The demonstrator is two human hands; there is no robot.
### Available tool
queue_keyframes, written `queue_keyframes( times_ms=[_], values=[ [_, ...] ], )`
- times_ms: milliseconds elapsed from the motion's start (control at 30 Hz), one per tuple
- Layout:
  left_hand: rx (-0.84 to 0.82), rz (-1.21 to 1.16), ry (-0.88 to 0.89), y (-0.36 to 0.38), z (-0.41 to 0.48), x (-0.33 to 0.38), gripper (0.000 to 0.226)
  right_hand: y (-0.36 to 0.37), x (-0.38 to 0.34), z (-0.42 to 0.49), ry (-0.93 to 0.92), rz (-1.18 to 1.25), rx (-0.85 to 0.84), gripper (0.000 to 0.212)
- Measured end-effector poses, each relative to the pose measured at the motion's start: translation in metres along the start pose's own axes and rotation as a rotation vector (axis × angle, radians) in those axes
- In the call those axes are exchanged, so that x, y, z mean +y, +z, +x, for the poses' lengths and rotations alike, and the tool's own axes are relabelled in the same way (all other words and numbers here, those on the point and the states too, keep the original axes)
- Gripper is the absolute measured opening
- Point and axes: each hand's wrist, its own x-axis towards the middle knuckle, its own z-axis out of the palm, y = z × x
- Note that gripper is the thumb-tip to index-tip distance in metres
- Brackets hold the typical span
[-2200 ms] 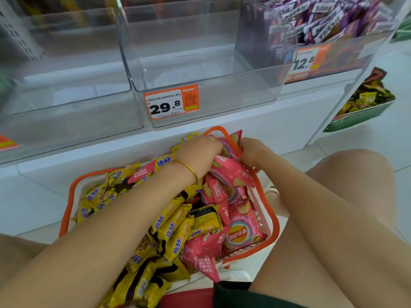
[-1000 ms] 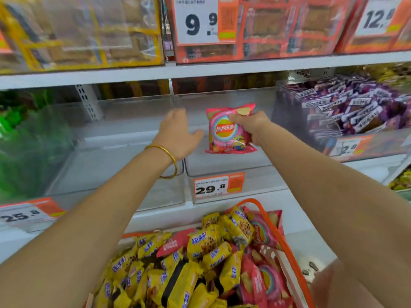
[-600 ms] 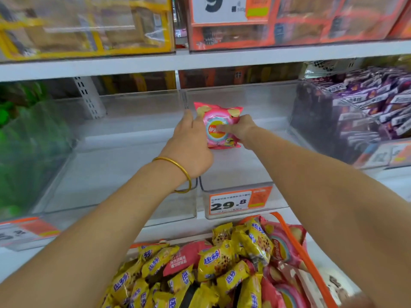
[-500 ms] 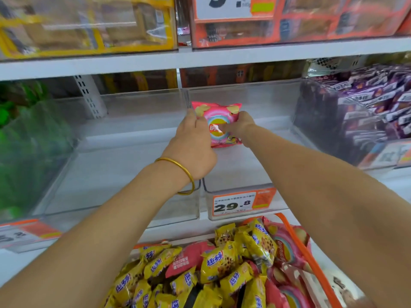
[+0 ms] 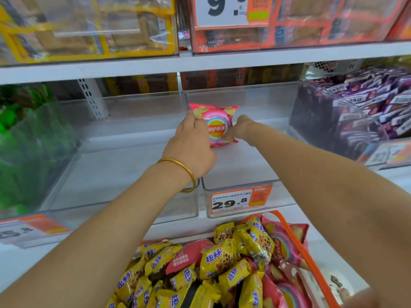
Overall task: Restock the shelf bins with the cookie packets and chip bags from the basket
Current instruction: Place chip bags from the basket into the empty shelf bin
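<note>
Pink foil stands out: a chip bag (image 5: 219,121) sits upright at the rear left corner of the clear bin (image 5: 240,182) that carries the 29.8 price tag (image 5: 241,200). The bag's bottom seam is on the bin floor. Its long axis runs up and down, top seam uppermost, with the printed face turned toward the bin's front wall. The left hand (image 5: 191,144), with a gold bangle (image 5: 180,172) at the wrist, curls its fingers round the bag's left edge, close to the bin's left wall. The right hand (image 5: 242,127) pinches the lower right edge with bent fingers. Bare bin floor runs forward to the front wall and across to the right wall. Below the bin's front, an orange-rimmed basket (image 5: 311,258) is heaped with yellow cookie packets (image 5: 213,261). Purple packets (image 5: 367,107) fill the bin beyond its right wall.
</note>
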Motion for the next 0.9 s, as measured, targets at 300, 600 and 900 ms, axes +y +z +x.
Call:
queue_keyframes(
  times_ms=[300, 600, 900],
  values=[
    [0.231, 0.111, 0.149, 0.004, 0.005, -0.006, 0.045, -0.068, 0.046, -0.172, -0.414, 0.245, -0.018, 0.016],
    [0.322, -0.089, 0.719, 0.071, -0.111, 0.056, 0.029, -0.031, 0.17, -0.167, 0.092, -0.515, -0.26, 0.017],
    [-0.357, 0.18, 0.646, 0.175, -0.119, 0.072, 0.048, 0.003, 0.226, -0.143, 0.196, -0.103, -0.141, 0.036]
  ],
)
